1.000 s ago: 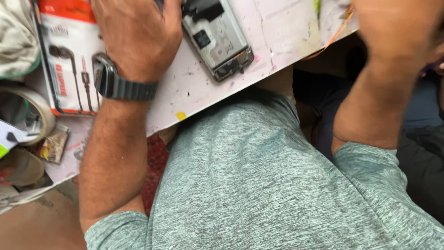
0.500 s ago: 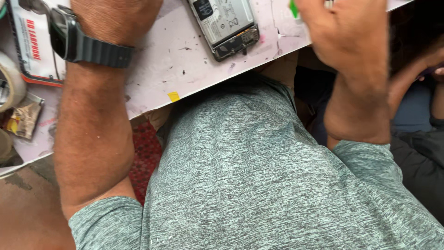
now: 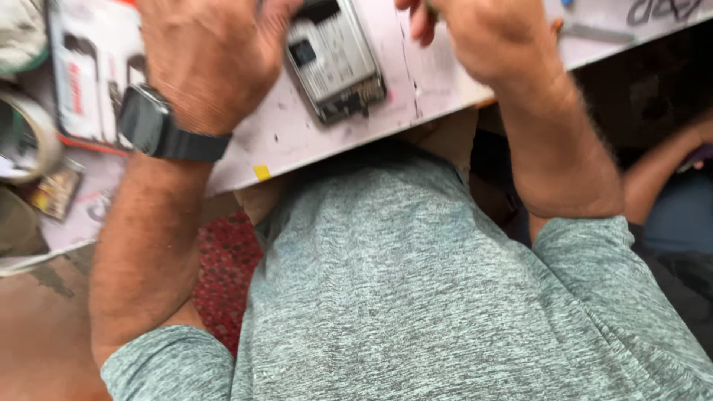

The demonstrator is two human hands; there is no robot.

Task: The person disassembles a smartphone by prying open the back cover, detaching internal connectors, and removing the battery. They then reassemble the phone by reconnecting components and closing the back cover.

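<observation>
a: item one, nearest: grey-green shirt (image 3: 416,297), filling the lower view; the person leans over the desk (image 3: 297,141) edge, so the forearms come up from below.

b: item two?

a: left hand (image 3: 212,59), dark wristwatch (image 3: 152,126) on the wrist. fingers curled over the upper left corner of the opened phone (image 3: 334,63). likely a steadying hold, pinning the piece flat. grip: closed onto that corner as far as shows; the fingertips run out of view.

b: and the phone itself?

a: item three: grey, back off, innards showing, lying flat on the pale scuffed desk between the two hands, touching the left, just beside the right.

b: right hand?

a: item four: right hand (image 3: 486,37), fist curled just right of the phone, something small and greenish peeping at the fingers. grip: cannot tell whether it clamps anything; blurred.

b: further out?

a: item five: red-and-white blister pack (image 3: 85,82) left of the watch; tape roll (image 3: 30,134) at the far left edge; small yellow sticker (image 3: 261,172) near the desk edge. another person's arm (image 3: 668,163) at far right, apart.
</observation>
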